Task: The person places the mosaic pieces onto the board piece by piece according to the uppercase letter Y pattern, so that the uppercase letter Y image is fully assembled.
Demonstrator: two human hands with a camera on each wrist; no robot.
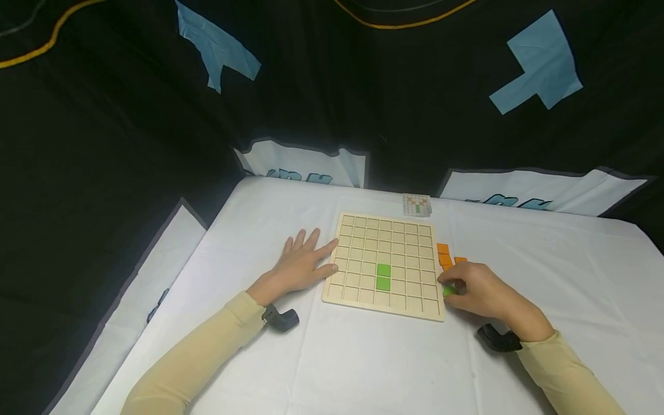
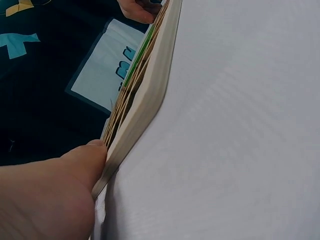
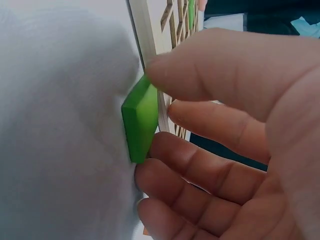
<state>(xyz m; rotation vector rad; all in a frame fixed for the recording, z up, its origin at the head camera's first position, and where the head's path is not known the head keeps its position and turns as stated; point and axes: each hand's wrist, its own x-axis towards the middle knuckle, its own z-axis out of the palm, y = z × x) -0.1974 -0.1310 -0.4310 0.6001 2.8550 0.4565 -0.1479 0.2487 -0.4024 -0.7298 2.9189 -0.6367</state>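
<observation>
Beside the board point(image 1: 385, 246), the right hand point(image 1: 482, 291) pinches a green tile point(image 3: 141, 117); the left hand point(image 1: 298, 267), spread wide, touches the board.

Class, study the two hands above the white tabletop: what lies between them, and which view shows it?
The gridded board, with two green tiles set in it, lies between the left hand and right hand, as the head view shows.

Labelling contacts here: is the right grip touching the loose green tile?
Touching: in the right wrist view, the right grip pinches the green tile, thumb at one corner, fingertips at another.
</observation>
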